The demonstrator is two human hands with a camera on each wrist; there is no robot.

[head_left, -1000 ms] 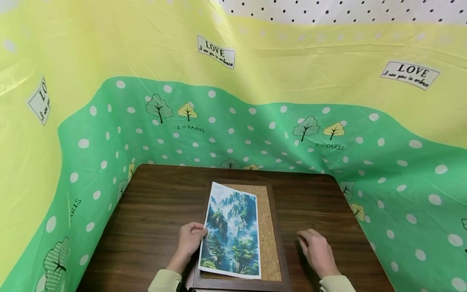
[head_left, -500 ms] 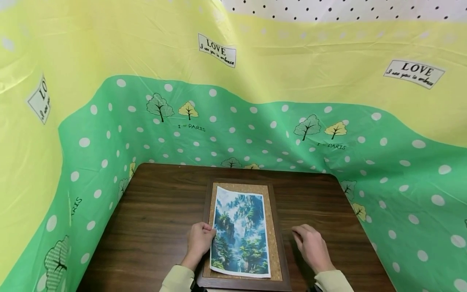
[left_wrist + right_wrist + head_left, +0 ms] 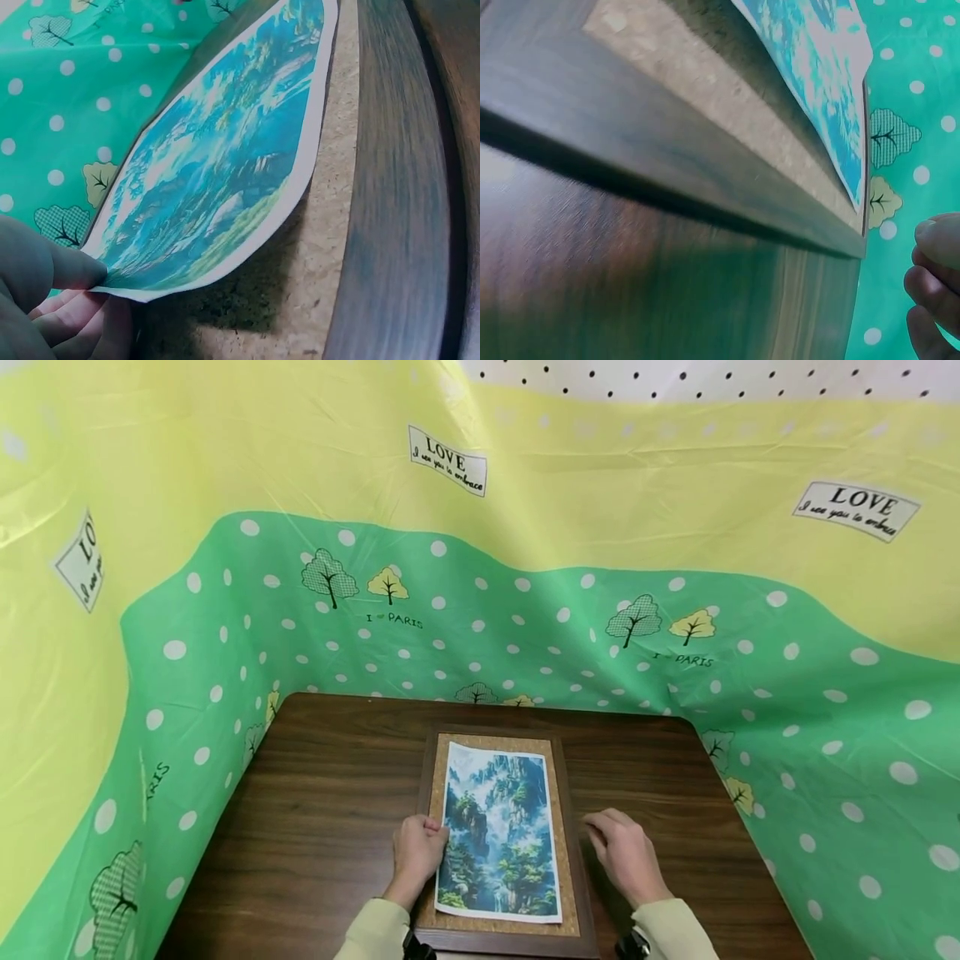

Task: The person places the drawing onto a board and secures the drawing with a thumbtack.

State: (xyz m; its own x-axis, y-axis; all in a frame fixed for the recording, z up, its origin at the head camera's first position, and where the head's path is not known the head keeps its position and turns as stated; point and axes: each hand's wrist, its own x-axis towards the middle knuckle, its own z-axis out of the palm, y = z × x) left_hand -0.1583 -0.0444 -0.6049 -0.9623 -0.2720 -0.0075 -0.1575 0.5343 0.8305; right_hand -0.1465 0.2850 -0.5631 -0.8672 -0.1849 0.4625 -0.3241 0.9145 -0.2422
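My left hand (image 3: 418, 852) pinches the left edge of a printed landscape picture (image 3: 501, 831) with white borders, showing misty mountains and trees. In the left wrist view, thumb and fingers (image 3: 79, 266) grip the paper's edge, and the sheet bows above the board. Beneath it lies a cork board (image 3: 567, 893) in a dark wooden frame (image 3: 587, 918). Just right of that frame hovers my right hand (image 3: 624, 853), fingers curled and thumb close to them. I cannot tell whether something small sits between those fingertips.
The board lies flat on a dark wood-grain table (image 3: 330, 793). Green and yellow patterned cloth (image 3: 480, 610) with white dots and trees hangs behind the table and along both sides. A dark band (image 3: 632, 943) circles the right wrist.
My left hand has moved the picture to the right, bringing it from over the frame's left side to lie over the cork. My right hand has shifted left, closer to the frame.
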